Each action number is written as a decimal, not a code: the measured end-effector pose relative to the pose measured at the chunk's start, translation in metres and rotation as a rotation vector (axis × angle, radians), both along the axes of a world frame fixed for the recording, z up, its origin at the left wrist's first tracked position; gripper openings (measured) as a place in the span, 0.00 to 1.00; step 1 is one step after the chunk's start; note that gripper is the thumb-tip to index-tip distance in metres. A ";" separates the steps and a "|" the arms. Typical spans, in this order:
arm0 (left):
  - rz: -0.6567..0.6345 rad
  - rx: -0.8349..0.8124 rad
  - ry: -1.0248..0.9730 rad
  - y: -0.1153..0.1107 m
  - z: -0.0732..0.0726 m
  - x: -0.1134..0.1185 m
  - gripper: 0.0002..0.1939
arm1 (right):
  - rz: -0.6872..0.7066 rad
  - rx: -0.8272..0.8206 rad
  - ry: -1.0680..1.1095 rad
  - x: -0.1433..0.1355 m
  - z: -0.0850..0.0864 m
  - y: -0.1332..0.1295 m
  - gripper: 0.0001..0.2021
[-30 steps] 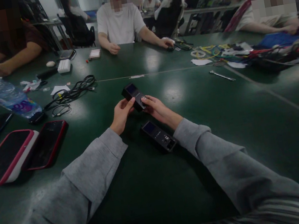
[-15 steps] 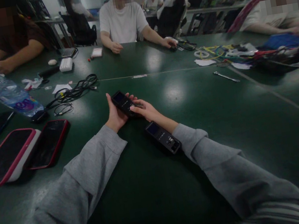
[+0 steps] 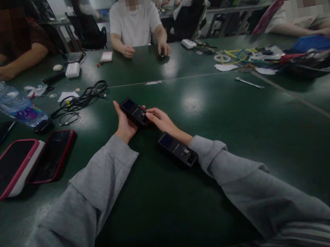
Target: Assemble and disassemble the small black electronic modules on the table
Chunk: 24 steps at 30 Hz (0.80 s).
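Note:
My left hand [image 3: 125,123] is wrapped round a black handheld device [image 3: 133,111] with a small dark screen and several buttons, held tilted above the green table. My right hand [image 3: 163,120] is at the lower right end of that device, its thumb and fingertips drawn together at the edge by the buttons. Whatever lies between those fingertips is too small to make out. A similar black device [image 3: 177,149] with a screen sits against the inner side of my right wrist, by the grey cuff. Whether it rests on the table or is fastened there I cannot tell.
To the left are a pink-edged phone [image 3: 6,171], a red-edged phone [image 3: 55,156], a plastic bottle [image 3: 5,97] and black cables [image 3: 85,98]. A wrench [image 3: 249,83] and tangled wires [image 3: 245,55] lie right. Across the table [image 3: 213,111] a co-worker's hand [image 3: 163,49] touches a small dark object.
My right thumb has slid off the button area toward the device's edge. The device at my right wrist shifted slightly left with it. The co-worker's hand opposite moved left, away from a white box.

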<state>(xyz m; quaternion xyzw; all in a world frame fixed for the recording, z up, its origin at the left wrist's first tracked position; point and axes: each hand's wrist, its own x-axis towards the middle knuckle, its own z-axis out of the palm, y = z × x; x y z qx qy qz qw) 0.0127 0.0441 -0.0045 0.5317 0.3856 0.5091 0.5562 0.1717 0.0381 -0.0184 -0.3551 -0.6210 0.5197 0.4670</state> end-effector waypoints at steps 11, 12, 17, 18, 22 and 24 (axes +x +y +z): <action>0.107 -0.497 -0.636 -0.004 0.005 0.008 0.45 | -0.231 0.531 -0.348 -0.014 0.000 -0.025 0.34; 0.110 -0.515 -0.662 -0.004 0.006 0.009 0.45 | -0.208 0.562 -0.413 -0.015 -0.001 -0.025 0.37; 0.141 -0.490 -0.705 -0.006 0.008 0.014 0.41 | -0.176 0.604 -0.663 -0.014 0.000 -0.022 0.36; 0.143 -0.484 -0.706 -0.007 0.009 0.015 0.40 | -0.181 0.604 -0.699 -0.013 0.001 -0.022 0.36; 0.133 -0.487 -0.713 -0.007 0.008 0.015 0.40 | -0.185 0.601 -0.802 -0.013 0.004 -0.025 0.35; 0.116 -0.493 -0.719 -0.007 0.008 0.014 0.40 | -0.184 0.598 -0.832 -0.014 0.005 -0.026 0.35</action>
